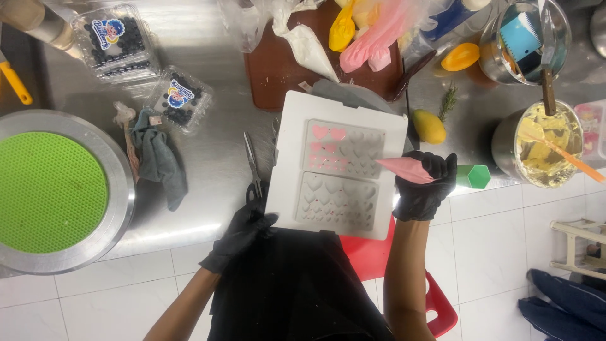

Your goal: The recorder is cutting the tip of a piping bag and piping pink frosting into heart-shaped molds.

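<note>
Clenched around the fat end of a pink piping bag [407, 169], the right hand [424, 186] in its black glove points the tip leftward over the upper heart mould [344, 148]. From my remote seat I read the bag as soft and squashy, light, and likely to ooze wherever it is pressed, so the sensible hold is where it sits now: high on the filled part, with the tip left free. The left hand [243, 230], also gloved, rests its fingers at the lower left corner of the white tray [290, 126]; I cannot tell whether it pinches the edge or only steadies it. The tray lies at the table's near edge and carries two grey moulds, the upper one with several hearts already pink, the lower mould [338, 201] mostly unfilled. These moulds look floppy, so I judge the stiff tray the better thing to lift them by. Just left of the tray lie scissors [252, 167], then a grey cloth [158, 158] and two berry boxes [180, 98]. A yellow bag and other piping bags [353, 31] lie on the brown board [271, 69] behind.
</note>
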